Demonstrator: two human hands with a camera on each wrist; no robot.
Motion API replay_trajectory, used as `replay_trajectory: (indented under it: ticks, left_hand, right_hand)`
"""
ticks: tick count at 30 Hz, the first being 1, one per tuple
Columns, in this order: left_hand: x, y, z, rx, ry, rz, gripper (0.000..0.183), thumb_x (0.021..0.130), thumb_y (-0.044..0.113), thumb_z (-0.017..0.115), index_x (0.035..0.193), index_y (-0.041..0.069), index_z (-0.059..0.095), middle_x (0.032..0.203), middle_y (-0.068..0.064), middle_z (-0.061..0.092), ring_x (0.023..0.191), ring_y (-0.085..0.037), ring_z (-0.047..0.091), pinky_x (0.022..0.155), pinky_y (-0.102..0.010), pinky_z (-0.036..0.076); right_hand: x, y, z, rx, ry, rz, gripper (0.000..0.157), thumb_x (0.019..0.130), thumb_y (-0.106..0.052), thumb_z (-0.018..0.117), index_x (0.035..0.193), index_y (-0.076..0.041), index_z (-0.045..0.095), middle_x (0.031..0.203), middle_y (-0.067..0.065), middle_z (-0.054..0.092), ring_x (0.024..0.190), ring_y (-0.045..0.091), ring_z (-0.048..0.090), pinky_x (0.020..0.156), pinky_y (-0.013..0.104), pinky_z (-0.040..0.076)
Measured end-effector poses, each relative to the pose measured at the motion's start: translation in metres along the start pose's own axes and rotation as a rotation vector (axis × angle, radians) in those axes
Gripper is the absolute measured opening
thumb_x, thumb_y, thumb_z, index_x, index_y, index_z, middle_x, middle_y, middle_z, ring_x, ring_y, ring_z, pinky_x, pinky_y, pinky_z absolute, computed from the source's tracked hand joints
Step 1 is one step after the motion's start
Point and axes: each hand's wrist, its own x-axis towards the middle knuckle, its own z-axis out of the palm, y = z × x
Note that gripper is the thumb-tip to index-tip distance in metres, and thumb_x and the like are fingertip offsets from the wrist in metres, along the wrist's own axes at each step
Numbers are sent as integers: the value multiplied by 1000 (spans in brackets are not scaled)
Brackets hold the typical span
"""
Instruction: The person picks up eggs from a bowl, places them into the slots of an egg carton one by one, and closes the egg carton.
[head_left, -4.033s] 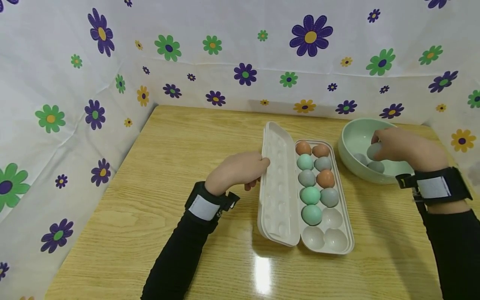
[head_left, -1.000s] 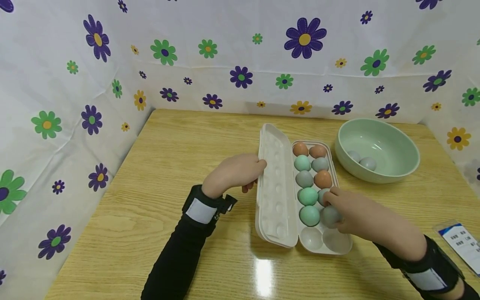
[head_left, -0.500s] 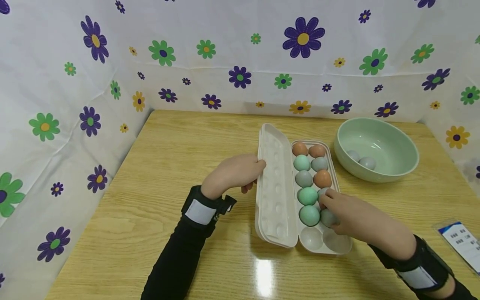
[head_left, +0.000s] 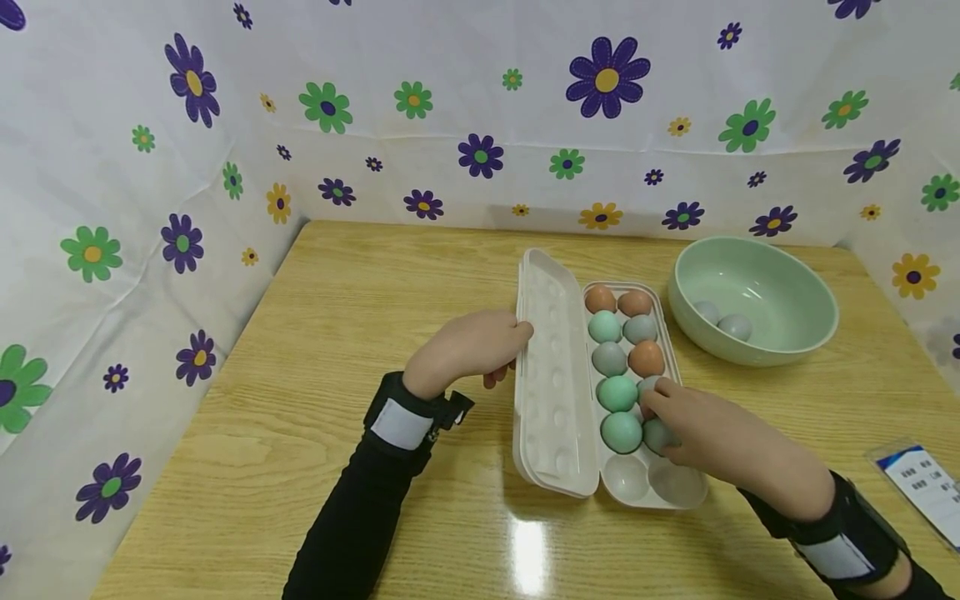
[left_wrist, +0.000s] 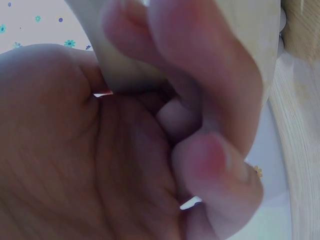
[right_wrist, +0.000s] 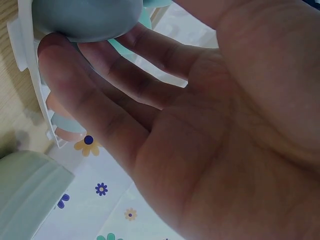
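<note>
An egg carton (head_left: pixel 678 504) lies on the table with its lid (head_left: pixel 557 383) raised on the left side. My left hand (head_left: pixel 467 346) grips the lid's outer edge between thumb and curled fingers. Brown, mint and grey-blue eggs fill most cups; the two nearest cups hold none. At the right column my right hand (head_left: pixel 712 433) has its fingers round a grey-blue egg (head_left: pixel 657 437), which sits low in its cup. In the right wrist view the fingertips touch that egg (right_wrist: pixel 90 20) from below its edge. The hand partly covers the grey-blue egg behind it.
A pale green bowl (head_left: pixel 787 304) with two grey-blue eggs (head_left: pixel 735 326) stands at the back right, just beside the carton. A printed card in a clear sleeve (head_left: pixel 922 487) lies at the right edge. Flowered cloth encloses the back and sides.
My right hand has come from the bowl to the carton with a grey-blue egg and lowered it into a cup in the right column. The left hand keeps its grip on the lid.
</note>
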Motion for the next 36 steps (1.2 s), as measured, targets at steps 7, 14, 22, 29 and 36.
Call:
replay_trajectory:
  ticks: [7,14,22,29,36]
  left_hand:
    - [0,0,0,-7,-4,-6,46,106,28,30,79,8,61,57,0,54,52,-19,57,60,-29,43]
    - [1,-2,1,-8,1,7,46,106,28,30,84,4,63,57,0,54,56,-24,61,60,-29,42]
    - [1,-2,1,-12,6,6,44,106,28,31,80,8,60,57,1,54,54,-22,59,60,-29,42]
    - [2,-1,1,-3,6,-8,46,105,29,30,84,5,63,57,1,54,51,-17,56,59,-30,42]
    - [0,0,0,9,-2,-6,44,106,28,29,82,8,61,57,1,54,52,-17,56,61,-29,43]
  right_hand:
    - [0,0,1,3,22,-9,37,77,-10,87,103,-14,60,96,-3,55,82,12,53,71,31,51]
    - [0,2,1,24,18,-13,37,78,-10,86,103,-14,60,98,-1,56,83,13,54,73,33,53]
    - [-1,7,-7,124,-24,13,32,83,-14,82,108,-12,62,101,-1,57,85,12,54,73,28,51]
    - [3,23,-28,129,14,-22,28,86,-20,79,109,-10,65,103,0,66,86,14,60,74,31,52]
    - [16,48,-54,73,13,7,26,90,-21,75,110,-6,67,101,2,69,88,15,62,76,36,55]
